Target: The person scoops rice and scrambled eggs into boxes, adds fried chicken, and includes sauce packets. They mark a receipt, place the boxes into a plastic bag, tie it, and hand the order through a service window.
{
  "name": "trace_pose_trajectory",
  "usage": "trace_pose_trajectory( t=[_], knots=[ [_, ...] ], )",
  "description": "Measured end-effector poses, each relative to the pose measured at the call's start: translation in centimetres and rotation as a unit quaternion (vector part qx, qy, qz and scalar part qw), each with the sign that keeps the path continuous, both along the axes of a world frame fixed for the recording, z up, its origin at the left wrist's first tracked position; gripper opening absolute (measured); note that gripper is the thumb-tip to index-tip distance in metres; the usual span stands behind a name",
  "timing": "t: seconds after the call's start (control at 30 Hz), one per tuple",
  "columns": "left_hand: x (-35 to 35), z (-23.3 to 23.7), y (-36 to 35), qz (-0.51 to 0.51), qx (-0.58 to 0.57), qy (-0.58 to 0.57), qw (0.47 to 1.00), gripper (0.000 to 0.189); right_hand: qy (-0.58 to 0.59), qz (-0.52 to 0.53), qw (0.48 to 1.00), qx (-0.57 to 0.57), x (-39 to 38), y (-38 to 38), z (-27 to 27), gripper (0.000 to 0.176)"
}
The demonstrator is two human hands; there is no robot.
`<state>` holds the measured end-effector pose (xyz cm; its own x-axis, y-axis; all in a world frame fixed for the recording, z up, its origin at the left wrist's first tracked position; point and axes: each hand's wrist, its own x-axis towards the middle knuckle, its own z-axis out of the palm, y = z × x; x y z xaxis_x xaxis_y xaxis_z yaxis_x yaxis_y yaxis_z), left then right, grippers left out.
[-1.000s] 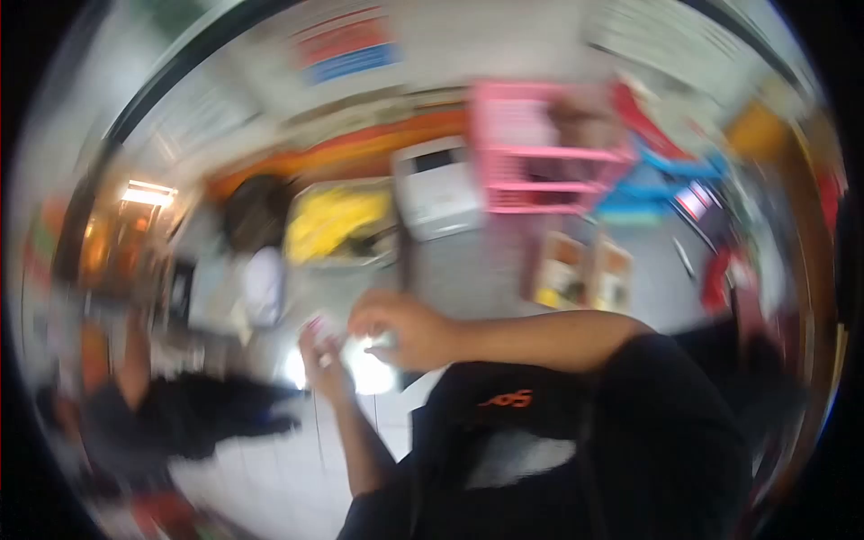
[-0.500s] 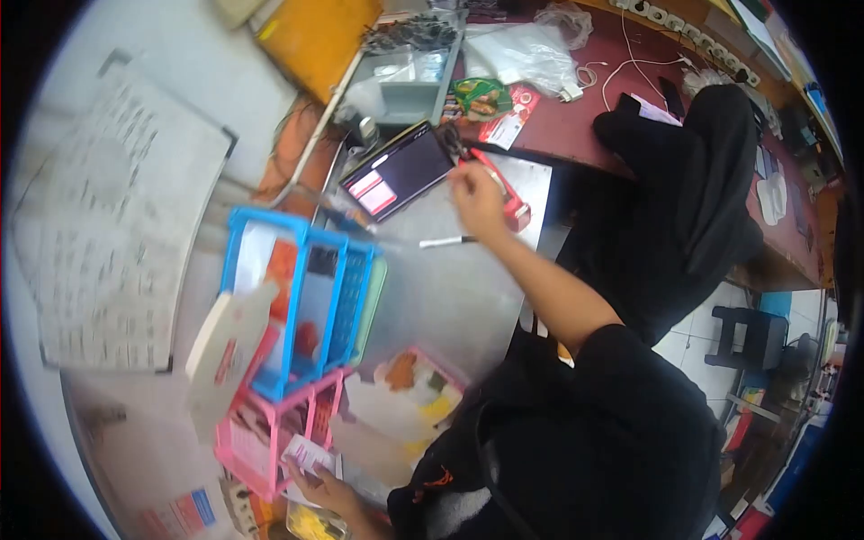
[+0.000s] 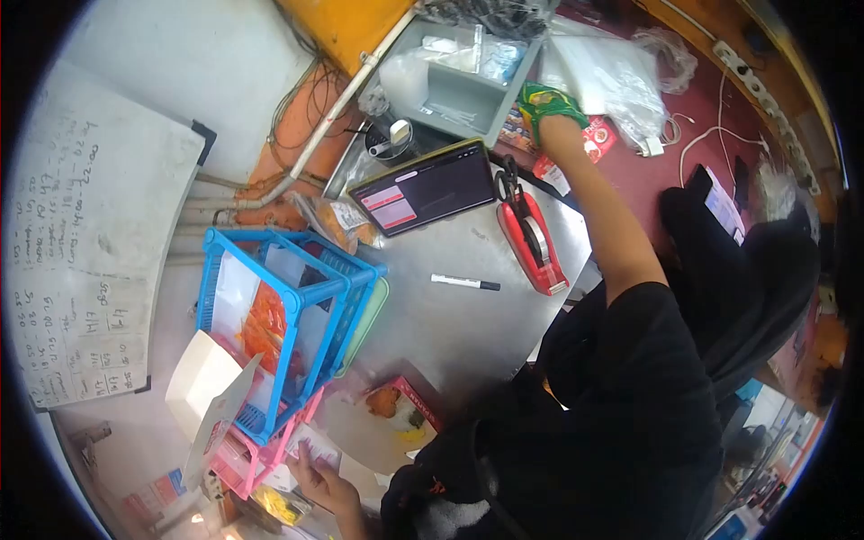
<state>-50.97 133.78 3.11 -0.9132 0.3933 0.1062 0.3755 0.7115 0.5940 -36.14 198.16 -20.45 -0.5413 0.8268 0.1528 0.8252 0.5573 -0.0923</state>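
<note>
My right hand (image 3: 560, 130) reaches to the far side of the table, with its fingers hidden inside or behind a crumpled green plastic packet (image 3: 537, 101). Under and beside the packet lie red printed sheets (image 3: 598, 137). Low on the left, my left hand (image 3: 326, 486) has its fingers closed on a small printed paper slip (image 3: 313, 443). The slip is close to the pink basket (image 3: 247, 477). Near this hand is an open food box (image 3: 423, 407) with a fried piece and something yellow inside.
A tablet (image 3: 423, 191), a red tape dispenser (image 3: 531, 247) and a marker (image 3: 463, 282) lie on the metal table. Blue stacked baskets (image 3: 292, 315) stand left, a grey divided tray (image 3: 459, 94) at the back. At right are a seated person's dark-clothed legs (image 3: 738, 243).
My right hand has moved from beside the tape dispenser out to the green packet. The camera view has shifted. My left hand still holds the slip.
</note>
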Motion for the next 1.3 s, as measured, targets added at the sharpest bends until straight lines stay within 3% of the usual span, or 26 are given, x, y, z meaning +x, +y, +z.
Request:
trace_pose_trajectory(
  t=[0.13, 0.37, 0.43, 0.47, 0.57, 0.63, 0.7, 0.77, 0.83, 0.87, 0.9, 0.93, 0.97, 1.1, 1.17, 1.23, 1.3],
  knots=[
    [0.3, -0.2, 0.9, -0.01, 0.006, 0.0, 1.0, 0.038, -0.063, 0.017, 0.997, -0.032, 1.1, -0.1, 1.7, 0.019],
    [0.9, 0.0, 2.6, -0.022, 0.01, 0.009, 1.0, 0.037, 0.045, 0.064, 0.996, 0.03, 2.8, 0.7, 1.9, 0.017],
    [1.1, -0.1, 2.7, -0.021, 0.019, 0.006, 1.0, 0.037, 0.189, 0.062, 0.974, 0.11, 2.8, 1.0, 2.0, 0.017],
    [1.2, -0.1, 2.6, -0.018, 0.028, 0.008, 0.999, 0.037, 0.189, 0.063, 0.974, 0.111, 2.9, 0.8, 2.6, 0.017],
    [1.4, 0.0, 1.9, -0.028, 0.016, 0.014, 0.999, 0.037, 0.23, -0.003, 0.971, 0.067, 2.4, 0.4, 4.3, 0.02],
    [1.6, 0.0, 1.3, -0.019, 0.021, 0.005, 1.0, 0.038, 0.38, -0.124, 0.916, -0.027, 2.1, 0.0, 5.2, 0.021],
    [1.7, -0.1, 0.4, -0.01, 0.024, -0.007, 1.0, 0.038, 0.36, -0.178, 0.916, 0.017, 2.4, -0.5, 6.8, 0.023],
    [1.8, -0.3, -0.8, -0.015, 0.031, 0.022, 0.999, 0.038, 0.415, -0.196, 0.882, 0.109, 3.8, 0.7, 6.2, 0.019],
    [2.0, -0.2, -1.9, 0.001, 0.017, 0.013, 1.0, 0.038, 0.6, -0.218, 0.769, -0.033, 4.1, 0.4, 7.2, 0.013],
    [2.1, -0.3, -2.3, 0.027, 0.06, -0.006, 0.998, 0.038, 0.593, -0.214, 0.775, -0.043, 3.8, -1.0, 8.3, 0.013],
    [2.2, -0.4, -2.9, 0.055, 0.1, -0.021, 0.993, 0.038, 0.671, -0.163, 0.711, -0.132, 3.2, -3.5, 9.8, 0.013],
    [2.0, -0.7, -4.0, 0.05, 0.067, -0.004, 0.997, 0.038, 0.737, -0.113, 0.628, -0.225, 2.0, -6.8, 11.4, 0.013],
    [1.8, -0.6, -5.3, 0.049, 0.026, 0.013, 0.998, 0.038, 0.737, -0.09, 0.593, -0.311, 0.2, -11.4, 13.5, 0.017],
    [1.2, 0.2, -7.2, 0.058, 0.05, 0.04, 0.996, 0.042, 0.523, 0.084, 0.646, -0.55, -3.4, -27.2, 10.8, 0.014],
    [1.1, 0.3, -8.2, 0.078, 0.108, 0.018, 0.991, 0.045, 0.434, 0.131, 0.666, -0.593, -4.7, -35.8, 9.5, 0.014],
    [1.0, -0.1, -10.0, 0.074, 0.104, 0.025, 0.992, 0.046, 0.372, 0.139, 0.607, -0.688, -5.3, -42.9, 9.1, 0.014],
    [1.5, -0.7, -11.7, 0.059, 0.153, 0.022, 0.986, 0.048, 0.336, 0.137, 0.605, -0.709, -5.1, -47.9, 7.5, 0.016]
  ],
)
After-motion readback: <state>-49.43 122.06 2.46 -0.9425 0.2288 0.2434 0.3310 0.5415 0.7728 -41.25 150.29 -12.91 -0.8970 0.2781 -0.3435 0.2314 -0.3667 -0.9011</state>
